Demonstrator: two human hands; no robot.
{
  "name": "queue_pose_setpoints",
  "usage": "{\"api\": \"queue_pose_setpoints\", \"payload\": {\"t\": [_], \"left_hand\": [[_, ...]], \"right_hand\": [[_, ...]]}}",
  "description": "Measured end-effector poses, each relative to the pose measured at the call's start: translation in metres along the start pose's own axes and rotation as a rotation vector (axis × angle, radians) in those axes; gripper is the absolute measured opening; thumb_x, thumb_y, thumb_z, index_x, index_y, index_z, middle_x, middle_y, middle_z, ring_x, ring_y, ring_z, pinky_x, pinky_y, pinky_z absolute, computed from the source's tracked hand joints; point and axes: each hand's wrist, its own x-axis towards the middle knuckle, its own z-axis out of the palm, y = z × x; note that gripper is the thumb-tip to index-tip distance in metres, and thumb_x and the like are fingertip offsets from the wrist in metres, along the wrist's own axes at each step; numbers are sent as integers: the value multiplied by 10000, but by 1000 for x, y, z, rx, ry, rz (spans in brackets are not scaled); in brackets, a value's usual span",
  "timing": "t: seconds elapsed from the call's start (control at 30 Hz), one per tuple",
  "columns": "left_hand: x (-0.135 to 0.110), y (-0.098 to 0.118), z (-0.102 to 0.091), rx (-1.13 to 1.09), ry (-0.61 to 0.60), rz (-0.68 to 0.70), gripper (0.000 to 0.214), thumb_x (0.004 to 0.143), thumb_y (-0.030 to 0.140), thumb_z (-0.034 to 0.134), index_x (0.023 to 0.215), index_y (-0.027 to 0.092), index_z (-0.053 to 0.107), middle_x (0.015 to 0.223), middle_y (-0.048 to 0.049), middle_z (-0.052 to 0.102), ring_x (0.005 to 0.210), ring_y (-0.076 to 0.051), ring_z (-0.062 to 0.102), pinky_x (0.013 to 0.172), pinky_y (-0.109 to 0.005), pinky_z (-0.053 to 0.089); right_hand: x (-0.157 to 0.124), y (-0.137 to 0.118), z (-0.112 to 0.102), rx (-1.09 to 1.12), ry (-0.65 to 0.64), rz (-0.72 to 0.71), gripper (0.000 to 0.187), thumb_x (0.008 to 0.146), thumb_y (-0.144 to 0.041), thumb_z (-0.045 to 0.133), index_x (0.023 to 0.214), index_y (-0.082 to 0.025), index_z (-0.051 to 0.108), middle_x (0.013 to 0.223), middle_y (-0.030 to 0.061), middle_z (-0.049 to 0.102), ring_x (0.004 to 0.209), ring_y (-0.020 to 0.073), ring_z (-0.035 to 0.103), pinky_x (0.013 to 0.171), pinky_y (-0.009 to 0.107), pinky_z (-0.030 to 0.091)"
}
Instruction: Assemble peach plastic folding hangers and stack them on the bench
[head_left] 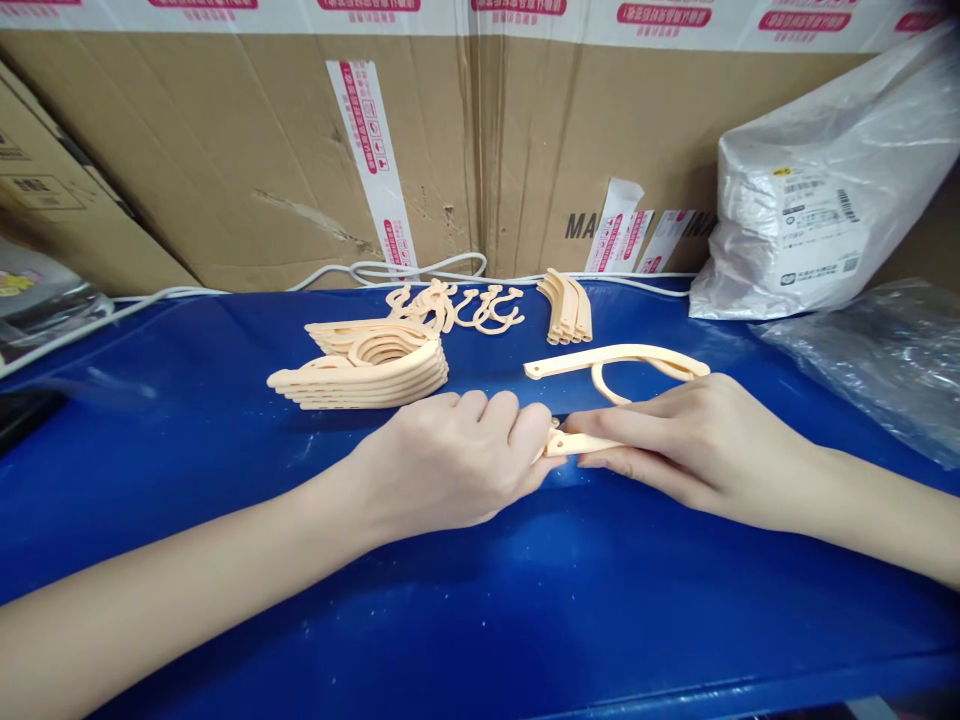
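Cream piece (583,444): long axis side to side | left hand (469,455): clenched round left end | right hand (694,440): pinching right part

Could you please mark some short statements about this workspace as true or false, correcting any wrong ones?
1. The right hand pinches a cream piece between thumb and fingers. True.
2. The left hand lies flat and open. False: its fingers are curled in a grip at that piece.
3. The bundle of short curved pieces lies right of the loose hooks in the picture. True.
4. The cable is black. False: it is white.
5. The tabletop is blue. True.
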Motion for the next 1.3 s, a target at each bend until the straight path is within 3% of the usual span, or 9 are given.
{"api": "queue_pose_setpoints", "payload": {"t": [0.47, 0.73, 0.8, 0.9, 1.03, 1.2, 1.3], "left_hand": [[-3, 4, 5, -263, -93, -75, 276, 955, 257, 387, 700, 199, 475, 554, 30, 535, 458, -133, 528, 436, -291, 270], [-6, 7, 3, -438, -123, -141, 330, 1013, 301, 334, 806, 171, 557, 606, 21, 593, 492, -142, 569, 452, -288, 306], [-5, 8, 0, -536, -149, -190, 317, 1013, 278, 339, 822, 169, 567, 651, 14, 622, 531, -147, 591, 474, -284, 325], [-1, 6, -7, -781, -308, -338, 303, 1010, 296, 361, 848, 176, 587, 734, 12, 653, 609, -140, 607, 524, -260, 365], [6, 1, -16, -1172, -521, -579, 343, 984, 313, 414, 712, 192, 583, 619, 51, 605, 531, -97, 534, 480, -204, 347], [10, -4, -14, -1524, -574, -775, 288, 944, 271, 420, 741, 180, 604, 591, 36, 638, 488, -94, 553, 462, -178, 417], [8, -6, -12, -1483, -558, -794, 293, 953, 290, 396, 754, 184, 583, 584, 46, 638, 440, -83, 534, 446, -179, 400]], "right_hand": [[0, 3, 2, -129, 19, -58, 323, 1026, -342, 378, 1139, -211, 651, 752, 2, 723, 546, 108, 636, 494, 234, 357], [1, 2, 8, -265, 133, -138, 323, 1029, -329, 373, 1121, -186, 648, 581, -38, 589, 465, 92, 532, 496, 245, 331], [1, 2, 9, -275, 145, -146, 318, 1032, -326, 366, 1096, -185, 645, 580, -44, 578, 462, 90, 524, 494, 248, 325], [3, 1, 10, -282, 140, -150, 315, 1034, -328, 357, 1092, -187, 633, 588, -48, 576, 453, 96, 513, 484, 257, 322], [4, 0, 9, -251, 158, -193, 291, 1019, -344, 394, 1107, -169, 609, 643, -33, 616, 496, 115, 522, 508, 265, 372], [2, 6, 1, -185, 282, -267, 218, 968, -278, 497, 1111, -146, 594, 896, 67, 682, 791, 171, 623, 666, 300, 477], [3, 19, -6, -213, 431, -88, 131, 916, -198, 547, 962, -150, 660, 1099, 145, 651, 960, 239, 594, 807, 397, 463]]}}
